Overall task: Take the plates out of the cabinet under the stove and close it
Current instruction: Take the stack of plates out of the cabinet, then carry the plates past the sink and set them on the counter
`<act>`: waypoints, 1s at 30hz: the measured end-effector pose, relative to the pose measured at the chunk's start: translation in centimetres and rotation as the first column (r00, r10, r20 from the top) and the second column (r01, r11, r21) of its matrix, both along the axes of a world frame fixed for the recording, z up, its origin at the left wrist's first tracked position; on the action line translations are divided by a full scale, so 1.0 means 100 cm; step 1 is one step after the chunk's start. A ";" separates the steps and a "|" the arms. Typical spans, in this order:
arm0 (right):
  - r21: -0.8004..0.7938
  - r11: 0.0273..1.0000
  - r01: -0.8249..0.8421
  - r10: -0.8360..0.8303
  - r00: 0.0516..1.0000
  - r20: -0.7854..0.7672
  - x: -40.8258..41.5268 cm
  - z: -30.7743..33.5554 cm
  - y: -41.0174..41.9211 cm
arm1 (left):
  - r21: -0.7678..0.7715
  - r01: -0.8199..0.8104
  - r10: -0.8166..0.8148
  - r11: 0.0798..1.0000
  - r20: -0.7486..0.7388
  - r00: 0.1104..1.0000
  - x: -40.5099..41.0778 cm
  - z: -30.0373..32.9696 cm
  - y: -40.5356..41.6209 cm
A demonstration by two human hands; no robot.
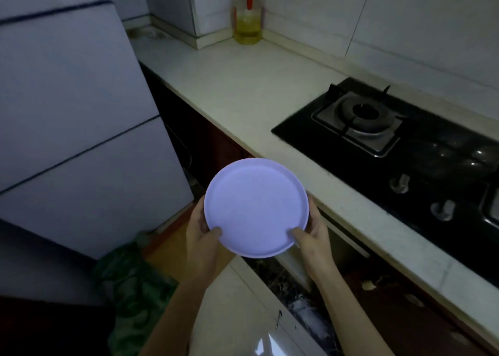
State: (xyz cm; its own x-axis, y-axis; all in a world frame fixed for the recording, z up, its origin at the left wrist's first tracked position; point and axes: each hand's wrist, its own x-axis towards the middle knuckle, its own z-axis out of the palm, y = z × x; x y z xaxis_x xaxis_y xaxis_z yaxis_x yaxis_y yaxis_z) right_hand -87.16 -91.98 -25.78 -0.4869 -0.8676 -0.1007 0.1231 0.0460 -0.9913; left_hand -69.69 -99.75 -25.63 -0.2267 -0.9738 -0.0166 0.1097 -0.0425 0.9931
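Both hands grip one lilac plate (255, 207) at its near rim. Left hand (201, 236): thumb lies on the upper face at the lower left, fingers hidden beneath. Right hand (310, 236): thumb on the upper face at the lower right, fingers curled under the edge. Whether a second plate sits below the visible one cannot be determined.

Plate is held in the air, face up, roughly level, in front of the front edge of the pale countertop (243, 85); its far rim overlaps that edge in view. It is not touching the counter.

Black glass gas stove (405, 150) is set into the countertop to the right, with one burner (361, 112) fully visible and two control knobs (399, 184) along its near edge. Below the stove, to the right of the right forearm, the cabinet (351, 261) is open, its interior dark and contents unclear.

Bottle of yellow liquid (247, 26) stands at the back of the countertop against the tiled wall. Grey refrigerator (67, 99) stands to the left. Green bag (135, 280) lies on the floor beside it.
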 end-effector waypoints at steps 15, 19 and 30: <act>-0.151 0.965 0.215 -0.226 0.973 -0.054 -0.017 0.226 0.059 | 0.045 0.177 -0.168 0.983 -0.165 0.972 -0.022 0.241 0.023; -0.127 0.908 0.400 -0.404 0.915 -0.009 -0.029 0.252 0.114 | 0.045 0.353 -0.339 0.934 -0.188 0.922 -0.056 0.253 0.049; -0.121 0.549 0.827 -0.827 0.558 0.070 -0.037 0.246 0.301 | 0.028 0.799 -0.781 0.601 -0.192 0.595 -0.156 0.235 0.176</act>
State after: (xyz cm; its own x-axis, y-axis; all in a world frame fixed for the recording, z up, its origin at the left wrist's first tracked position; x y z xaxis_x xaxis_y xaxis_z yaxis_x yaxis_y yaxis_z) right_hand -90.85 -61.89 -1.17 -0.9959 -0.0862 -0.0288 0.0457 -0.2009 -0.9786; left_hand -85.32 -82.11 -2.16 -0.9140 -0.4056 -0.0001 0.1239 -0.2796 0.9521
